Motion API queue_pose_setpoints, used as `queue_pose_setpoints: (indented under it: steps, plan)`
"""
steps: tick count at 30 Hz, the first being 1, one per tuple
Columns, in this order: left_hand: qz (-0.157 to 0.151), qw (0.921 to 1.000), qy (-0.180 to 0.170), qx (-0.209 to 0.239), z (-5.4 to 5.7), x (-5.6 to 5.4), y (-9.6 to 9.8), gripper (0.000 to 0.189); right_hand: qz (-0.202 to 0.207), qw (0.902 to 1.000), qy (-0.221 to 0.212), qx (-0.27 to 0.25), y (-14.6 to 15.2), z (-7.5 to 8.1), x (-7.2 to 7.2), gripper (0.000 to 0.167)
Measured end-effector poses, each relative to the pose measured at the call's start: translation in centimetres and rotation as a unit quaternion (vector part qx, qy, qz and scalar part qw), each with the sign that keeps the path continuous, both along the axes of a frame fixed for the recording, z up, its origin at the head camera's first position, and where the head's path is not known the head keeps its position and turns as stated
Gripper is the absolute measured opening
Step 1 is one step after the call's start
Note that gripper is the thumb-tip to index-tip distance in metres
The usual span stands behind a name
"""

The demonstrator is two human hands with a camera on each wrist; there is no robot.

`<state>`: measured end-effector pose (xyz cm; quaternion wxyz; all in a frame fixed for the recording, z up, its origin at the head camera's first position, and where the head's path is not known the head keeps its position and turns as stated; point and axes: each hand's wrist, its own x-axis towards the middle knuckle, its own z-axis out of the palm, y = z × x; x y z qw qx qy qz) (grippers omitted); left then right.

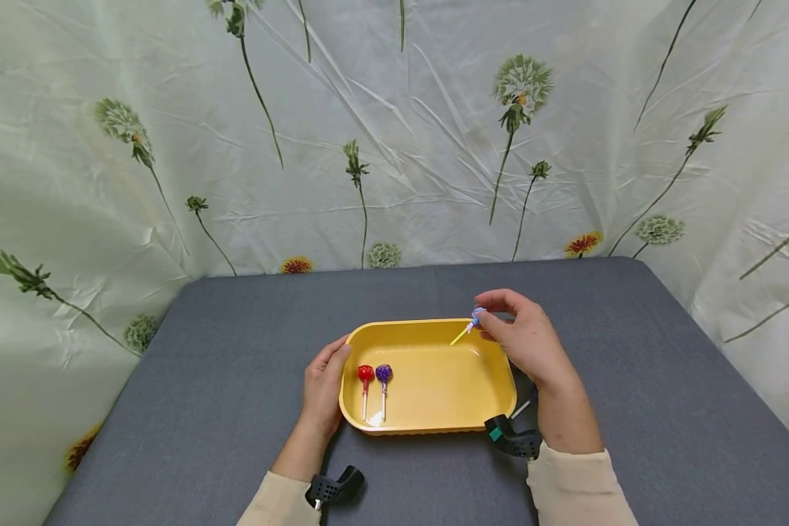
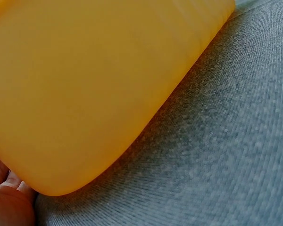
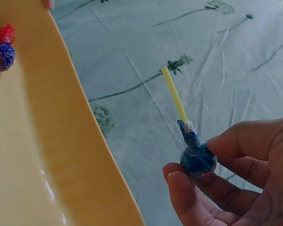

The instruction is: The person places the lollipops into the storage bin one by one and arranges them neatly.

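Blue lollipop (image 1: 478,314) is in the right hand (image 1: 529,337), pinched by its wrapped head between thumb and fingertips; yellow stick free, slanting down-left in the head view, back toward the person and in over the tray. That's the key relation — head at the far right corner of the yellow tray (image 1: 447,394), stick angled inward, not parallel to the pair inside. Right wrist view puts the lollipop to the side of the tray wall with a visible gap, so no contact seen there; height above the rim hard to judge. Left hand (image 1: 324,383) grips the tray's left end, thumb by the rim, other fingers mostly hidden by the wall; it's well apart from the blue lollipop, right hand obviously the nearer one. Inside, left part of tray: red lollipop (image 1: 365,372) and purple lollipop (image 1: 384,372) side by side, heads away, sticks toward the person, bare tray floor right of them. Nearest obstacle looks like the far right rim, under the held candy. Another lollipop (image 1: 521,410) lies outside the tray's right end, partly covered by the right wrist — mostly its white stick shows. Grey tabletop (image 1: 250,351) underneath.
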<state>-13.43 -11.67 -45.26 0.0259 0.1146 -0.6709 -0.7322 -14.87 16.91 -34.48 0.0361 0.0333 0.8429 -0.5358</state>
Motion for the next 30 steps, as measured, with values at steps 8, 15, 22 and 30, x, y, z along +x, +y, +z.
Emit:
queue_pose_setpoints:
  steps: [8,15,22,30]
  plan:
    - [0.001,1.0000,0.001,0.003,0.1,0.1,0.0,0.042,0.026,0.9995,0.012,0.014,-1.4,-0.1,0.0,0.031]
    - [0.005,1.0000,-0.002,0.002,0.1,0.0,0.1,0.043,0.033,0.9987,0.027,0.026,-1.6,-0.3,0.0,0.028]
    - [0.005,1.0000,0.000,0.003,0.2,-0.1,0.1,0.042,0.032,0.9984,0.028,0.038,-1.7,-0.1,0.0,0.028]
    - [0.006,0.9999,-0.002,0.009,0.1,0.0,0.1,0.042,0.033,0.9982,0.019,0.047,-1.9,-0.1,0.0,0.027]
